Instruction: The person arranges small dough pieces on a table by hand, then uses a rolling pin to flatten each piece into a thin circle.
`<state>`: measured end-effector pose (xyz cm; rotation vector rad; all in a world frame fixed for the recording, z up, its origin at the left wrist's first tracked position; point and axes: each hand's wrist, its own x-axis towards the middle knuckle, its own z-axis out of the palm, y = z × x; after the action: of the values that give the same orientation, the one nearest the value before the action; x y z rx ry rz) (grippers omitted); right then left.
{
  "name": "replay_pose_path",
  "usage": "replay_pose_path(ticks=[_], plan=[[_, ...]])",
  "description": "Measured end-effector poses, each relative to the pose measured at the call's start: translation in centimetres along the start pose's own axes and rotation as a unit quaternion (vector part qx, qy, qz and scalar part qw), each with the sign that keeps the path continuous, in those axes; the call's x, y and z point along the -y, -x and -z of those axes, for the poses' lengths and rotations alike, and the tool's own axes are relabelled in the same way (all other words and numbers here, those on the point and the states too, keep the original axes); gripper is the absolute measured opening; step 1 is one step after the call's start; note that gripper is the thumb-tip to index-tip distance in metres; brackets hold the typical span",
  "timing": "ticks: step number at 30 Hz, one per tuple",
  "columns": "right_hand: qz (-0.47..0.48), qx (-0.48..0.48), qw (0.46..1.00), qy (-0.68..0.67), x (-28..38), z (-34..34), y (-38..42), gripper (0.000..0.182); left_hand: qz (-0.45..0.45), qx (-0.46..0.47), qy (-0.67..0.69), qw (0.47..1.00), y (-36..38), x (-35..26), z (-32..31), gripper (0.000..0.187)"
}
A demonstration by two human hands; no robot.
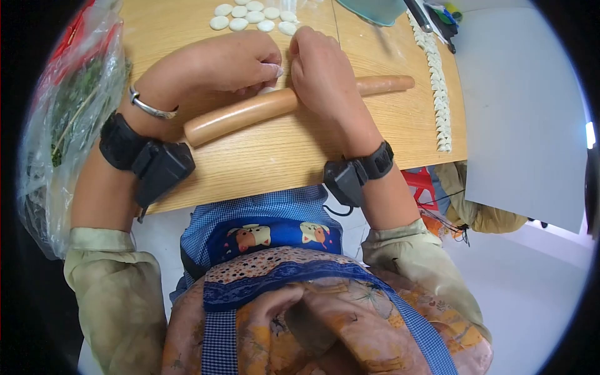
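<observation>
A long wooden rolling pin (240,117) lies aslant on the wooden table. My right hand (326,75) is curled over its middle, palm side hidden, with the pin running out on both sides. Just left of that, my left hand (244,62) has its fingers drawn together. Below its fingertips a small piece of white dough (267,90) shows against the far side of the pin; the hand hides most of it. White flour marks the left fingertips. Several flattened dough rounds (255,17) lie on the table beyond my hands.
A row of white pleated dough pieces (441,103) lines the table's right edge. At the back are a teal bowl (378,11) and a black-handled utensil (419,15). Clear plastic bags with greens (84,106) stand at left. Below the table on the right is a red stool (424,187).
</observation>
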<state>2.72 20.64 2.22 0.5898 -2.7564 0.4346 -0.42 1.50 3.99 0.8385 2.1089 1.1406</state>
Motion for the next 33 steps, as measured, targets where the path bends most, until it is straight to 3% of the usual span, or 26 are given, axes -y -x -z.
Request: replay_pose_path(ticks=[4, 6, 14, 16, 17, 20, 22, 26, 29, 33], plan=[[0.001, -0.020, 1.000, 0.024, 0.1, -0.1, -0.3, 0.006, 0.002, 0.003, -0.019, 1.000, -0.1, 0.3, 0.1, 0.025], [-0.013, -0.026, 0.999, 0.033, 0.4, 0.1, 0.8, 0.006, -0.065, -0.029, -0.098, 0.993, -0.3, 0.9, -0.3, 0.020], [-0.020, -0.026, 0.999, 0.023, 2.3, 2.9, 8.6, 0.013, -0.064, -0.059, -0.154, 0.984, -0.1, -0.7, -1.6, 0.014], [-0.015, -0.036, 0.999, 0.003, 2.2, 2.9, 9.4, 0.014, -0.001, -0.056, 0.093, 0.994, 0.0, -0.6, -1.6, 0.014], [-0.018, -0.038, 0.999, 0.004, 2.2, 2.9, 9.4, 0.014, -0.002, -0.054, 0.091, 0.994, 0.0, -0.5, -1.6, 0.014], [-0.014, -0.049, 0.999, 0.013, 2.3, 2.8, 8.9, 0.014, 0.024, -0.021, 0.074, 0.997, -0.2, 0.0, -1.4, 0.014], [-0.017, -0.042, 0.999, 0.021, 2.3, 2.6, 8.3, 0.014, -0.057, -0.055, -0.099, 0.992, -0.1, 0.2, -1.3, 0.016], [-0.002, -0.045, 0.998, 0.042, 1.9, 2.1, 6.4, 0.014, -0.044, -0.047, -0.122, 0.990, 0.1, 0.2, -0.8, 0.021], [0.003, -0.042, 0.998, 0.047, 1.1, 1.2, 4.3, 0.013, -0.050, -0.106, -0.116, 0.986, 0.2, 0.4, -0.7, 0.027], [-0.007, -0.014, 0.999, 0.041, 0.2, -0.2, 0.9, 0.012, -0.050, -0.049, -0.137, 0.988, -0.2, 0.5, 0.4, 0.034]])
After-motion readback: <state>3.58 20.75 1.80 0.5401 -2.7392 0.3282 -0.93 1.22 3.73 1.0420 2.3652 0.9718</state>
